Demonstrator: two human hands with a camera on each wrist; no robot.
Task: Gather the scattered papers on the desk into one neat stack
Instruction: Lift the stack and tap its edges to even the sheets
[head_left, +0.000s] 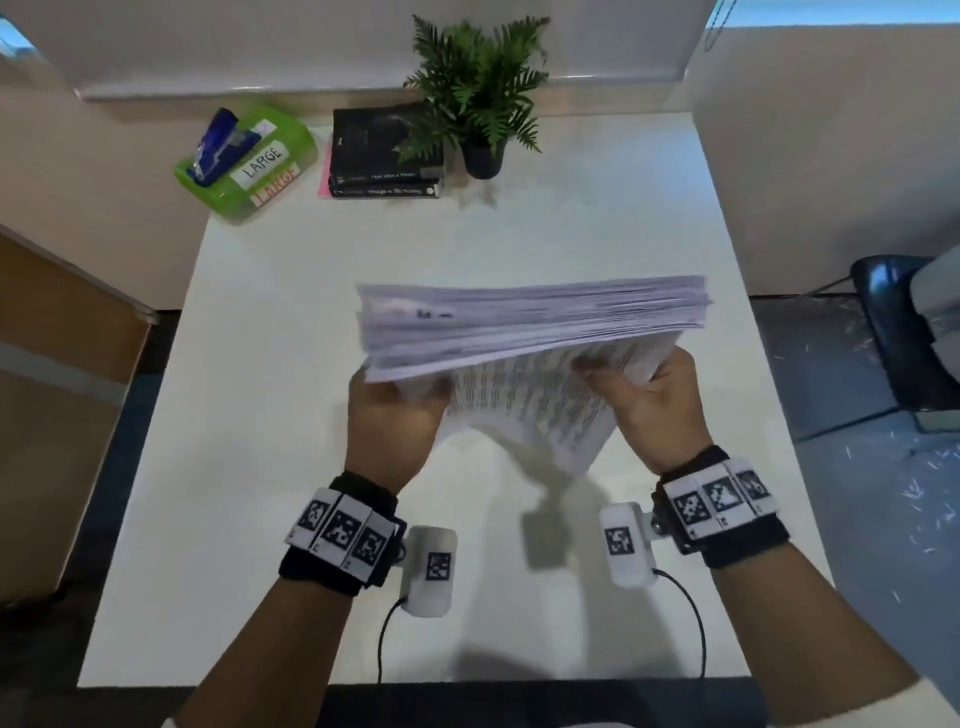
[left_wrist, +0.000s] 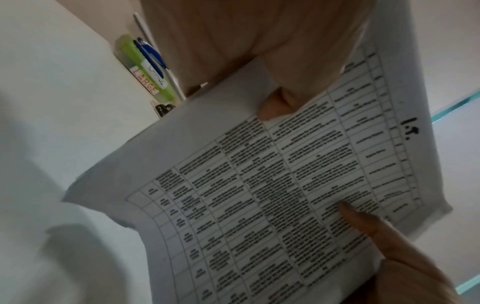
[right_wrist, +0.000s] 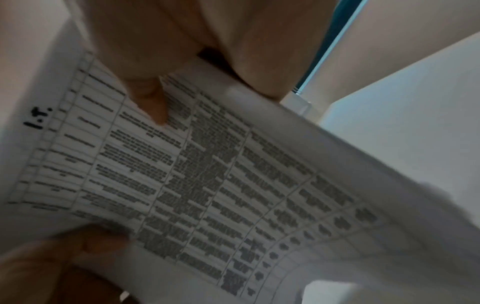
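A thick stack of white papers (head_left: 530, 322) is held up above the white desk (head_left: 291, 322), its upper edge turned toward the head camera and blurred. My left hand (head_left: 389, 415) grips the stack's left end, and my right hand (head_left: 644, 405) grips its right end. The nearest sheet, a printed table (left_wrist: 272, 195), bows out toward me below the hands. In the left wrist view my left thumb (left_wrist: 275, 105) presses on that sheet. The right wrist view has the same sheet (right_wrist: 207, 185) under my right thumb (right_wrist: 153, 102). No loose papers show on the desk.
At the desk's back stand a green box labelled LARGE (head_left: 249, 161), a pile of black books (head_left: 384, 156) and a potted fern (head_left: 478, 93). A dark chair (head_left: 904, 338) is off the right side, a wooden cabinet (head_left: 52, 389) off the left.
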